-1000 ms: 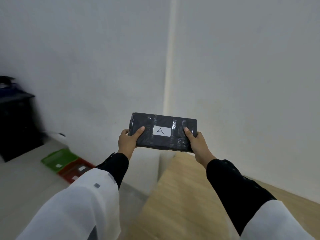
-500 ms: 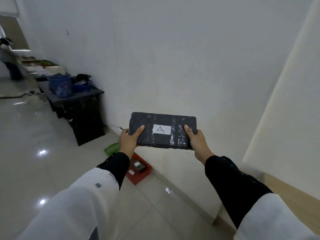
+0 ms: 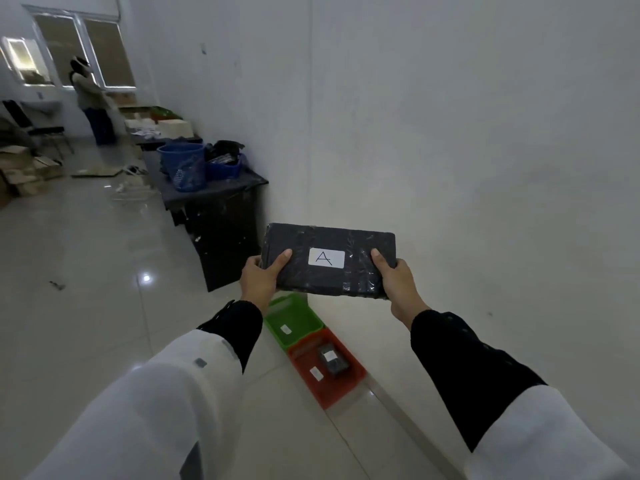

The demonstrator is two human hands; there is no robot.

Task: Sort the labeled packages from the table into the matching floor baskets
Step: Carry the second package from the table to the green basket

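I hold a black plastic-wrapped package (image 3: 329, 244) flat in front of me, its white label with the letter A facing up. My left hand (image 3: 259, 282) grips its left end and my right hand (image 3: 398, 282) grips its right end. Below the package, on the floor against the wall, stand two baskets side by side: a green basket (image 3: 298, 317) with a small white tag, partly hidden by the package, and a red basket (image 3: 343, 386) with a white tag and one small black package (image 3: 332, 362) lying in it.
A black table (image 3: 221, 216) stands by the wall beyond the baskets, carrying a blue bucket (image 3: 183, 164) and a blue tub. Farther back are more tables with boxes, cardboard on the floor, a chair and a person (image 3: 91, 98) near the window. Glossy floor tiles spread to the left.
My view has swung left from the wooden table to the floor along the wall. The green and red baskets are now closer and below the package. Both hands keep the same grip.
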